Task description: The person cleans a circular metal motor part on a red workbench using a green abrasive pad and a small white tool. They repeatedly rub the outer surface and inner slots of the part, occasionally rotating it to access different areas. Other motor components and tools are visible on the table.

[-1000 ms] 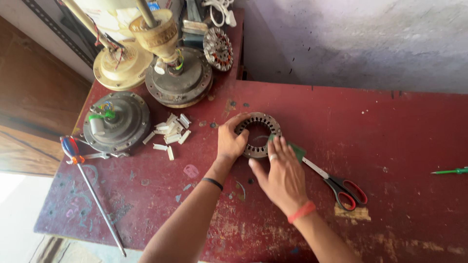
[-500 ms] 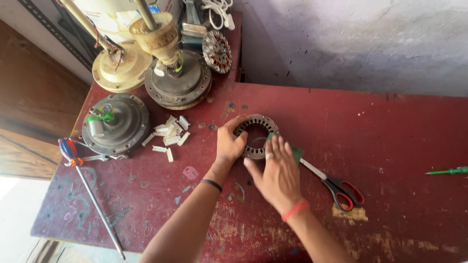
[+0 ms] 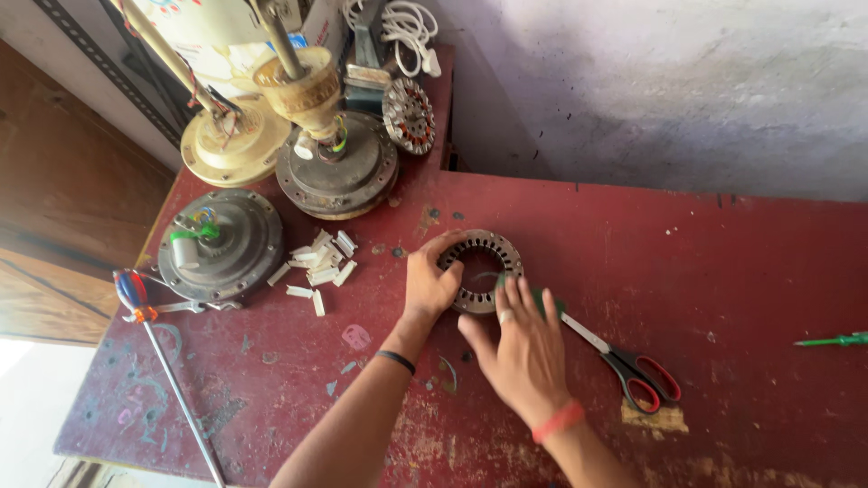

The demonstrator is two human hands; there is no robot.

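- Your hands meet at the stator ring (image 3: 480,270), which lies flat on the red desk (image 3: 723,271) near its middle.
- Your left hand (image 3: 430,282) curls round the ring's left rim, thumb and fingers closed on it; a black band sits on that wrist.
- Your right hand (image 3: 523,348) lies open and flat, fingers spread, fingertips touching the ring's lower right edge; one finger wears a ring, and the wrist an orange band.
- Far left, a screwdriver (image 3: 163,361) with a red and blue handle lies slanted along the desk's left edge.
- Just right of its handle sits a dark round motor housing (image 3: 221,244) with green and coloured wires on top.
- Between that housing and your left hand lies a loose heap of small white slips (image 3: 318,262).
- Behind them stand a cream fan base (image 3: 231,149) and a second motor (image 3: 336,167) with a cream shaft cover.
- At the back, a wound stator (image 3: 408,115) leans upright, with a white cord (image 3: 407,27) above it.
- Right of your right hand lie scissors (image 3: 624,361) with red and black handles, their tip hidden under your fingers.
- Far right, a green screwdriver (image 3: 836,341) lies at the frame's edge, well apart from everything else.
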